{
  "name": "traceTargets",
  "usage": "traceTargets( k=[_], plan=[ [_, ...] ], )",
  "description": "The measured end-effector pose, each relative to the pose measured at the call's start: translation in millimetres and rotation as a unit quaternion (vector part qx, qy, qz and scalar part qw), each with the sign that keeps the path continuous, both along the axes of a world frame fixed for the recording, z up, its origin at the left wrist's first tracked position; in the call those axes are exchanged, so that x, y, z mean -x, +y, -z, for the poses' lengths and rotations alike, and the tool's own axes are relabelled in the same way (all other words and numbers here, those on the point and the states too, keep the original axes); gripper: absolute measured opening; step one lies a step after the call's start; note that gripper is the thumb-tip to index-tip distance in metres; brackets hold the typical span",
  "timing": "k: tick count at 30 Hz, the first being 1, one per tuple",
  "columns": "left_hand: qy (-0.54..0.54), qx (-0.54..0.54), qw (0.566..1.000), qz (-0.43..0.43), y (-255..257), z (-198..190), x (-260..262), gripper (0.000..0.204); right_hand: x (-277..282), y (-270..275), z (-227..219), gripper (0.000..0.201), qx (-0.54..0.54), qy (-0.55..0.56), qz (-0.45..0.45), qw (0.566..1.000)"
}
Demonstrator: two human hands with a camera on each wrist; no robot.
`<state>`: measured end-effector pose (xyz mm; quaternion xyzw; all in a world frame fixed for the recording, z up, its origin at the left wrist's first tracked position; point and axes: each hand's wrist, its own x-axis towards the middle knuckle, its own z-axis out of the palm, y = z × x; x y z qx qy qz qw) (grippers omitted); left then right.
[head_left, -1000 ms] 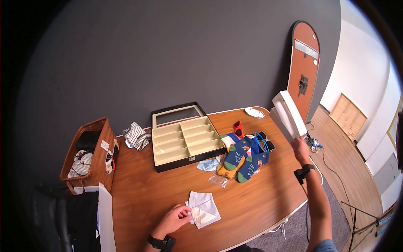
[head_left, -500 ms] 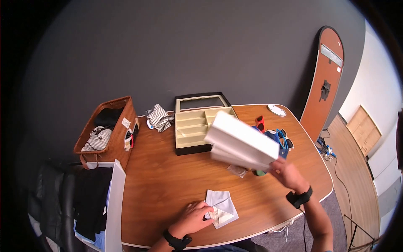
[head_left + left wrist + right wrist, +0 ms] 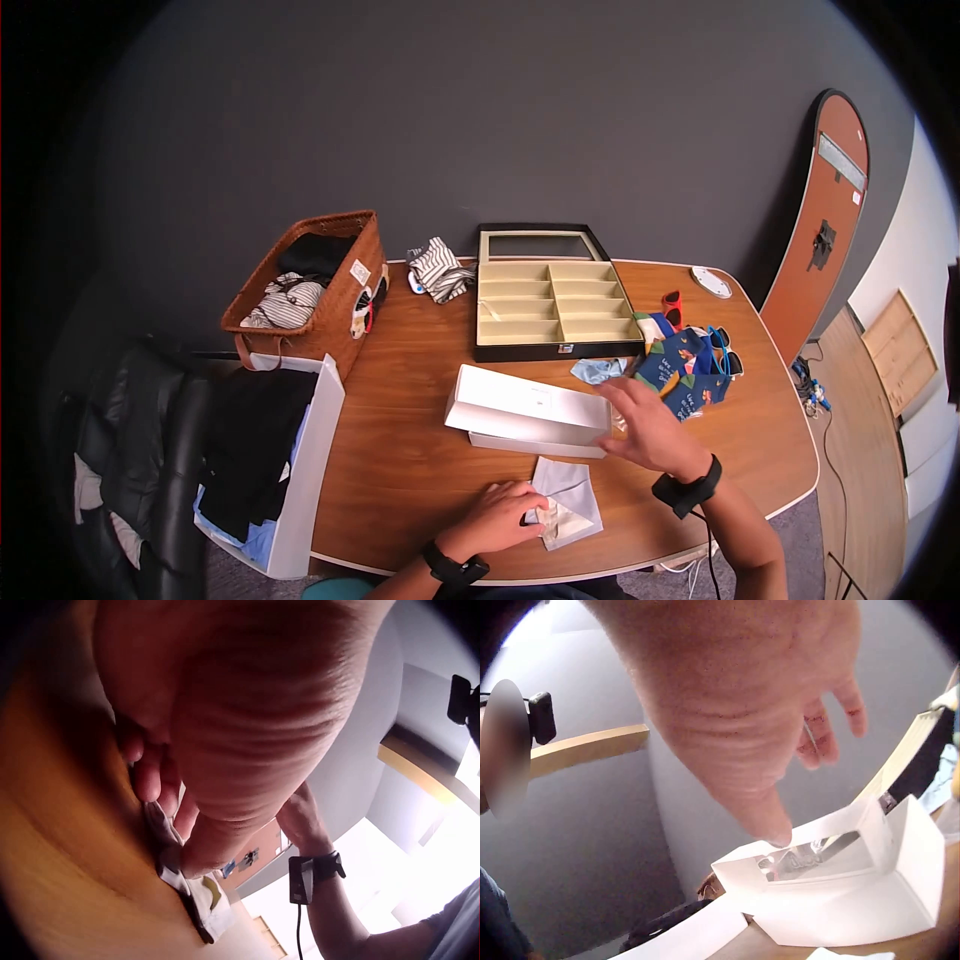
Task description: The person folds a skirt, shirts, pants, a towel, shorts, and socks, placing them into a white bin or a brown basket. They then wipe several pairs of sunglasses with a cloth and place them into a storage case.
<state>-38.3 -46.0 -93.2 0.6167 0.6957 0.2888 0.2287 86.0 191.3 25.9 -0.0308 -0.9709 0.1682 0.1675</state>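
A folded white cloth (image 3: 566, 502) with a cream patch lies near the table's front edge. My left hand (image 3: 503, 517) pinches its left edge between thumb and fingers, low over the wood. Just beyond the cloth sits a long white cardboard box (image 3: 528, 412), its upper part tilted over the lower; the right wrist view shows a rectangular opening in the box (image 3: 817, 859). At its right end, my right hand (image 3: 652, 425) hovers with fingers spread and holds nothing. In the right wrist view the thumb (image 3: 778, 834) overlaps the box's upper edge.
Behind the box stands an open black display case (image 3: 560, 300) with cream compartments. Patterned socks (image 3: 672, 362), red sunglasses (image 3: 672, 308) and a light-blue cloth (image 3: 598, 370) lie to the right. A wicker basket (image 3: 345, 325) and a white bin of clothes (image 3: 318, 480) stand left.
My right hand has brought the white box from the table's right side to the middle, set it down and let go. The left hand stays at the cloth. The head view has swung right.
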Motion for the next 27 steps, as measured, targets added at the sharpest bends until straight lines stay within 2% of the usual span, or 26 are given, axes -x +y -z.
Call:
traceTargets(
  k=[5, 7, 8, 9, 12, 13, 14, 15, 16, 18, 20, 22, 23, 24, 25, 26, 27],
  plan=[
    [-0.016, 0.002, 1.000, -0.006, 1.1, 2.1, 3.4, 0.032, 32.6, 3.1, 43.2, 0.061, 0.004, -0.005, 0.009, 1.000],
    [-0.017, -0.004, 1.000, -0.008, 0.0, 2.9, 3.6, 0.032, 37.6, 10.7, 50.5, 0.057, 0.069, -0.054, 0.028, 0.996],
    [-0.015, -0.008, 1.000, -0.008, -0.1, 2.6, 3.3, 0.031, 38.3, 13.8, 51.4, 0.055, 0.071, 0.016, 0.020, 0.997],
    [-0.013, -0.012, 1.000, -0.006, -0.1, 2.5, 3.1, 0.030, 35.8, 19.2, 48.8, 0.055, 0.071, 0.016, 0.019, 0.997],
    [-0.019, -0.033, 0.999, -0.009, 1.4, 9.2, 2.9, 0.029, 18.9, 34.2, 27.1, 0.059, 0.139, 0.109, 0.077, 0.981],
    [-0.020, -0.032, 0.999, -0.007, 1.4, 9.5, 2.8, 0.029, 10.0, 48.0, 30.9, 0.062, 0.191, 0.135, 0.084, 0.969],
    [-0.023, -0.034, 0.999, -0.008, 1.1, 8.5, 3.1, 0.029, -4.4, 53.6, 16.1, 0.060, 0.157, 0.143, 0.107, 0.971],
    [-0.025, -0.035, 0.999, -0.010, 0.7, 7.4, 3.6, 0.028, -18.0, 73.8, 24.9, 0.055, 0.232, 0.184, 0.112, 0.949],
    [-0.025, -0.036, 0.999, -0.011, 0.6, 7.0, 4.8, 0.028, -36.6, 88.2, 20.3, 0.047, 0.219, 0.199, 0.125, 0.947],
    [-0.030, -0.032, 0.999, 0.002, 0.6, 4.3, 5.3, 0.029, -83.7, 130.5, 33.4, 0.038, 0.281, 0.233, 0.201, 0.909],
    [-0.023, -0.036, 0.999, 0.009, 0.2, 1.4, 6.0, 0.026, -136.3, 153.3, 35.8, 0.032, 0.295, 0.267, 0.285, 0.872],
    [-0.015, -0.039, 0.999, 0.018, -2.1, -9.0, 8.8, 0.024, -186.5, 167.3, 38.0, 0.035, 0.307, 0.259, 0.341, 0.850],
    [-0.145, -0.011, 0.989, 0.020, -5.2, -21.9, 15.4, 0.021, -206.3, 161.8, 30.3, 0.040, 0.330, 0.211, 0.358, 0.848],
    [-0.272, 0.018, 0.962, 0.022, -8.6, -35.5, 22.7, 0.019, -232.3, 170.2, 51.5, 0.044, 0.279, 0.248, 0.364, 0.853],
    [-0.315, -0.028, 0.949, -0.005, -11.1, -49.2, 33.1, 0.015, -250.7, 168.9, 60.5, 0.044, 0.281, 0.248, 0.367, 0.851],
    [-0.225, -0.113, 0.967, -0.032, -10.9, -74.4, 49.9, 0.014, -267.4, 165.5, 65.9, 0.042, 0.348, 0.214, 0.395, 0.823],
    [-0.272, -0.134, 0.948, -0.094, -8.9, -81.6, 67.3, 0.010, -283.2, 164.3, 72.8, 0.041, 0.412, 0.178, 0.418, 0.790]
  ],
)
